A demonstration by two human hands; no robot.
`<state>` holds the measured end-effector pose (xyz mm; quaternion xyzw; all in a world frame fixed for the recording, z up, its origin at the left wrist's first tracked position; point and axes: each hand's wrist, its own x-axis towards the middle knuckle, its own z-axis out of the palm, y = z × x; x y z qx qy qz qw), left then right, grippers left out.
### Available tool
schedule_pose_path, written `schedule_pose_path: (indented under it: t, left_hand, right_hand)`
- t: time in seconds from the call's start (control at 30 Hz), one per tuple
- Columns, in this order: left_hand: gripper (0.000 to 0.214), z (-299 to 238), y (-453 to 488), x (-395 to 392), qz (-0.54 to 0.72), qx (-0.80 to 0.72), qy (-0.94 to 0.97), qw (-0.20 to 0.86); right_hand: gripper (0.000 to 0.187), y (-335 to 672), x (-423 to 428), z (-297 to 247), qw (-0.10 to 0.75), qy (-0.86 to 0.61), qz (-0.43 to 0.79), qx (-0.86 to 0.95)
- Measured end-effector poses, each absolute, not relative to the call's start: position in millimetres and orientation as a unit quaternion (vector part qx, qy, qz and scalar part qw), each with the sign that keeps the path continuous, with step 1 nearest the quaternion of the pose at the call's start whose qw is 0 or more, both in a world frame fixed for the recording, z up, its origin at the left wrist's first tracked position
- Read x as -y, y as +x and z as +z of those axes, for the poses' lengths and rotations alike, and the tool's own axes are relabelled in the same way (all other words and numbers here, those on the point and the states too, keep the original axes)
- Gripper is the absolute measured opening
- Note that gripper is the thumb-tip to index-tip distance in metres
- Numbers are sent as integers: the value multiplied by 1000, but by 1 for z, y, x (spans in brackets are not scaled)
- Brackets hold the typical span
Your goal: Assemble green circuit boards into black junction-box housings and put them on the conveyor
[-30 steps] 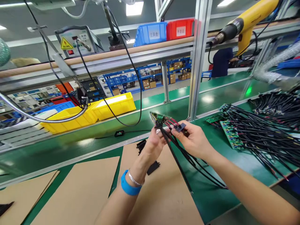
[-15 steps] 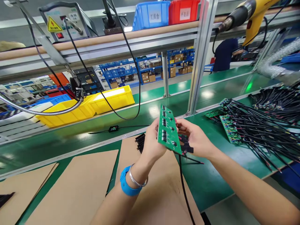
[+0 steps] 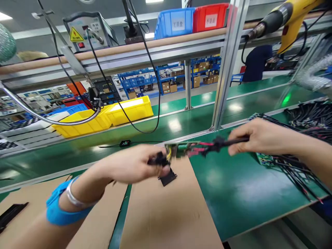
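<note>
A narrow green circuit board [image 3: 181,149], blurred by motion, is held level above the cardboard between my two hands. My left hand [image 3: 136,164] is closed on a black cable fitting [image 3: 158,159] at the board's left end, where a yellow wire shows. At the other end, red wires run into a black fitting [image 3: 219,143] and on to a black cable [image 3: 237,140]. The fingers of my right hand [image 3: 255,136] pinch that cable. Below the board, a black plastic case part [image 3: 168,177] lies on the cardboard sheet [image 3: 166,214], partly hidden by my left hand.
Boards with many black cables [image 3: 293,155] are piled on the green bench at right. A yellow heat gun [image 3: 287,24] hangs above. A metal post [image 3: 228,72] rises behind my hands. Yellow bins [image 3: 129,112] stand at back left, and another person [image 3: 256,62] is beyond the bench.
My hands have spread apart, the right moving right along the cable and the left moving left. The board, which faced me upright between both hands, is turned level and looks narrow.
</note>
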<state>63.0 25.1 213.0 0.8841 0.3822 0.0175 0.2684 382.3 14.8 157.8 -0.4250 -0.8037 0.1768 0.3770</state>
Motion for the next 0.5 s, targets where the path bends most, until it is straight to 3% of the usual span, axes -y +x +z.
schedule_pose_path:
  t: [0.1, 0.2, 0.37, 0.5]
  left_hand:
    - [53, 162, 55, -17, -133, -445, 758, 458]
    - [50, 94, 67, -12, -132, -447, 665, 584]
    - [41, 23, 78, -11, -80, -469, 620, 624]
    - [36, 5, 74, -7, -34, -487, 605, 629]
  right_hand:
    - [50, 351, -27, 130, 290, -404, 222, 838]
    - [46, 317, -41, 93, 196, -372, 281, 863]
    - [14, 292, -50, 40, 115, -346, 327, 872]
    - [18, 289, -43, 22, 134, -388, 318, 854]
